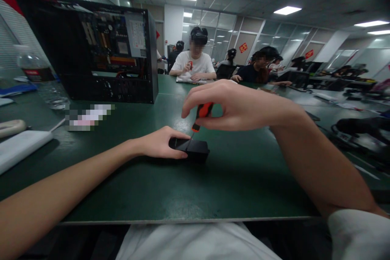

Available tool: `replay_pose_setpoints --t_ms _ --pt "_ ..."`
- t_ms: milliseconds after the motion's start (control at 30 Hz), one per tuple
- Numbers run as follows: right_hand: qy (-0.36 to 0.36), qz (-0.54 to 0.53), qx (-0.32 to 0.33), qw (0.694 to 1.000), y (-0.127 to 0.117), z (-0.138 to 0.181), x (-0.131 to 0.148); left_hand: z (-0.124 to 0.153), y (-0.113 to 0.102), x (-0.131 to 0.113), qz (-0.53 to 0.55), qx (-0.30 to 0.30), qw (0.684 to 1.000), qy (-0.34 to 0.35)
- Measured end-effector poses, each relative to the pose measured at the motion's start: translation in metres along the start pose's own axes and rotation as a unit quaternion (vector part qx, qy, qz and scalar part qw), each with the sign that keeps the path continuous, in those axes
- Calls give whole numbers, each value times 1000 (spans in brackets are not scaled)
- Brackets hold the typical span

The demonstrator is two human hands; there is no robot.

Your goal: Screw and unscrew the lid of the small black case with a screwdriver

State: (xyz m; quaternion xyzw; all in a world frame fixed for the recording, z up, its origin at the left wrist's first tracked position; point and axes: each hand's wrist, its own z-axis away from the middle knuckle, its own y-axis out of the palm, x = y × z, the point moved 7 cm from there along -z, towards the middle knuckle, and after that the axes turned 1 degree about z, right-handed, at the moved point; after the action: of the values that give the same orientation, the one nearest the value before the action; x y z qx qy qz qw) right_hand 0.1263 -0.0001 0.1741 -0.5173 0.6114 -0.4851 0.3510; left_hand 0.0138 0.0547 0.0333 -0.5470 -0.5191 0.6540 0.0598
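A black box-shaped device (198, 151) lies on the green table in front of me. My left hand (160, 143) grips its left end, thumb along the far side and fingers along the near side. Above it, my right hand (219, 105) is closed around the orange and black handle of a screwdriver (204, 110). The screwdriver tilts, its thin shaft pointing down to the top of the device near my left thumb. Whether the tip sits in a screw is too small to tell.
An open computer case (122, 48) stands at the back left, beside a plastic bottle (42, 75). A white box-like object (24, 148) lies at the left edge. Across the green table (183, 199) sits a person in a white shirt (198, 63). Dark items and cables (362, 130) lie at right.
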Motion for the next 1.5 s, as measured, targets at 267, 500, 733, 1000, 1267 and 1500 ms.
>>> replay_pose_setpoints --t_ms 267,500,733,1000,1267,1500 --pt "2 27 -21 999 4 -3 9 -2 5 -6 -10 -27 999 34" --pt "-20 22 9 1000 4 0 17 -8 12 -18 -35 -110 993 36" --pt "-7 32 9 999 3 -1 15 -10 13 -21 -60 -124 990 15" --pt "63 88 11 994 2 3 3 -10 14 -23 -81 -112 990 16" --pt "158 45 215 963 27 27 -15 -6 12 -31 -166 -126 978 -10" --pt "203 61 276 938 27 41 -41 -9 15 -32 -142 -116 983 3"
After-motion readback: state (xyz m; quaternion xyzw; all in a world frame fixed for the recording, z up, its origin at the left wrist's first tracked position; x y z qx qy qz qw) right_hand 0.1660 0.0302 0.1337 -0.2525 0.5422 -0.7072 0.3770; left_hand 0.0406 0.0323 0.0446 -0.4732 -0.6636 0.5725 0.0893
